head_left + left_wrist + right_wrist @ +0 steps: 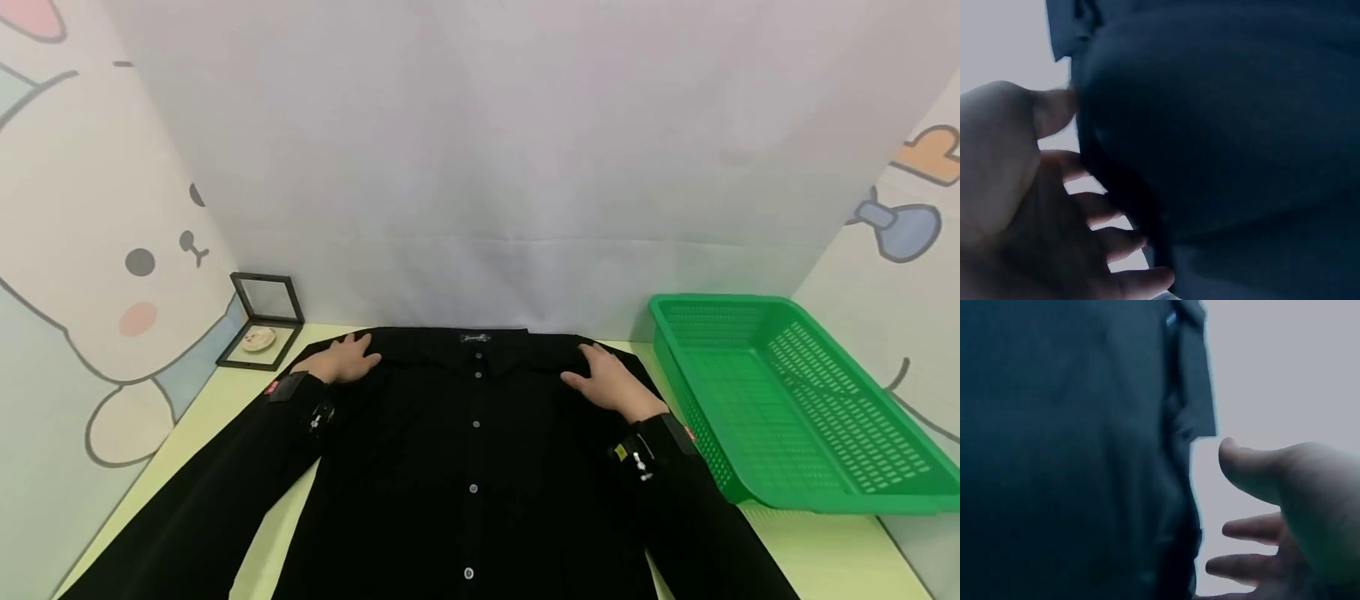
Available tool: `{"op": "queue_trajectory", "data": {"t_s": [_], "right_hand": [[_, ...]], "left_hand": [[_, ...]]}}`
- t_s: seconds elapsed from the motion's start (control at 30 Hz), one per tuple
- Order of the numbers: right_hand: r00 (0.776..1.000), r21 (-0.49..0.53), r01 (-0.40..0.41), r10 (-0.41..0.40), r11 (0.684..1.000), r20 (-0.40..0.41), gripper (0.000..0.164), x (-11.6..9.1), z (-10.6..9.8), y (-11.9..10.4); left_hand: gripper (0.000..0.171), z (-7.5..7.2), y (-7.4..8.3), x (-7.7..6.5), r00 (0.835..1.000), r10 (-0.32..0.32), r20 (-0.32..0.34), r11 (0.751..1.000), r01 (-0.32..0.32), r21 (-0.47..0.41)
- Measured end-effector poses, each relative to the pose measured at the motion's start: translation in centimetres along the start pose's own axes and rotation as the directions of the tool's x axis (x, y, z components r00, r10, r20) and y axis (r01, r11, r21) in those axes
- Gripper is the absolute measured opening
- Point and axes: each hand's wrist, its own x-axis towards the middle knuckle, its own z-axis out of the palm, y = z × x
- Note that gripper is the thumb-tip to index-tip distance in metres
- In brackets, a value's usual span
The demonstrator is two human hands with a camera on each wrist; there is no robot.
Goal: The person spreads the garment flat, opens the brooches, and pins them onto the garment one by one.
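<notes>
A black button-up shirt (420,450) lies spread front side up, its collar at the far end near the back wall. Down its middle runs a row of small light buttons. My left hand (341,360) is at the left shoulder with fingers spread; in the left wrist view its fingertips (1154,278) reach right to the shirt's edge. Over the right shoulder, my right hand (606,385) holds its thumb and fingers apart. The right wrist view shows those fingers (1244,567) beside the shirt (1085,456), with a light gap between. Neither hand grips anything.
A green plastic basket (757,492) with perforated sides stands to the right, close to my right forearm. At the back left, a black-framed box (291,350) stands with its lid raised and a small round pale item (258,338) inside. The yellowish tabletop (832,554) meets walls behind and at both sides.
</notes>
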Motion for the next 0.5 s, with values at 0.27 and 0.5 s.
{"op": "queue_trajectory", "data": {"t_s": [0.27, 0.5], "right_hand": [[0.981, -0.163, -0.151, 0.168, 0.975, 0.095, 0.103, 5.1, 2.1, 8.0], [0.977, -0.077, -0.211, 0.208, 0.975, -0.042, 0.077, -1.7, -1.9, -1.2]], "left_hand": [[0.094, 4.7, -8.3, 5.7, 0.972, -0.226, -0.060, 0.973, 0.223, -0.055], [0.126, 6.1, -10.9, 8.4, 0.909, -0.382, -0.168, 0.916, 0.348, -0.200]]}}
